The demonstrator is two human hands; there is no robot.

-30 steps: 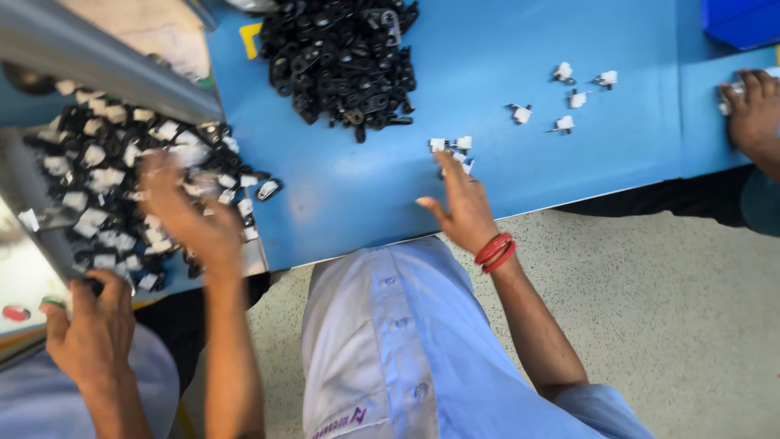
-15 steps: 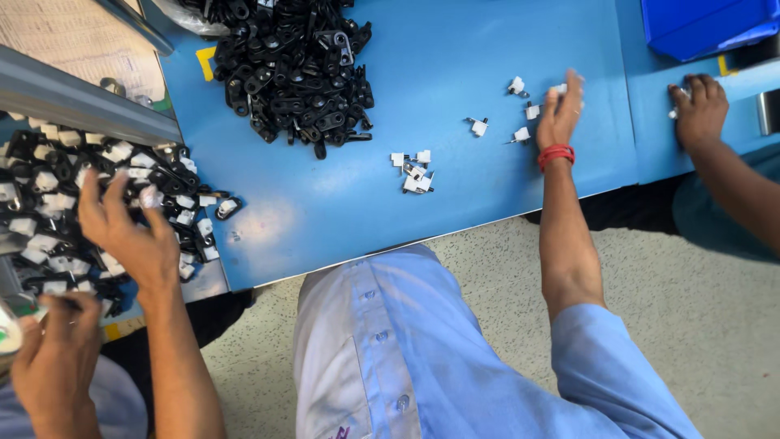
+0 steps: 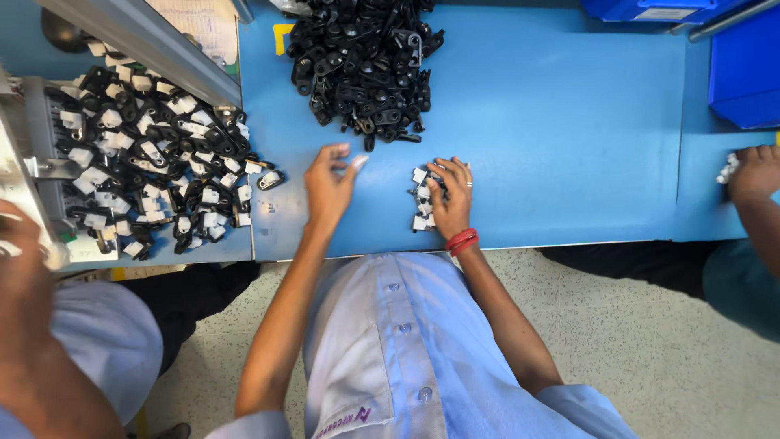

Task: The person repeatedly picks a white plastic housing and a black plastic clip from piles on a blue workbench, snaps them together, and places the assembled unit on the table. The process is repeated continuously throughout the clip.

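While the view looks straight down from the head, a wide blue desk (image 3: 569, 122) fills the far half of the scene, and the person's pale blue shirt (image 3: 390, 349) fills the near middle. A heap of black clips (image 3: 366, 65) lies at the far middle of the desk. To the left, a second spread of black-and-white assembled pieces (image 3: 154, 162) sits beside a grey metal rail (image 3: 154, 45). At the far right stands a blue bin (image 3: 743, 73).

The right hand (image 3: 451, 195), with a red band (image 3: 461, 240) at the wrist, rests flat with curled fingers on a small cluster of white parts (image 3: 422, 199), close to the desk's near edge. The left hand (image 3: 329, 187) hovers just left of it, fingers loosely apart, holding nothing that shows.

A good gather likely means cupping the small parts lightly and drawing them away from the near edge, since they could slide off onto the speckled floor (image 3: 650, 341). Open room lies to the right of the cluster, a bare blue stretch. Other people's hands work at the far right edge (image 3: 756, 171) and the near left (image 3: 24, 268), well apart.
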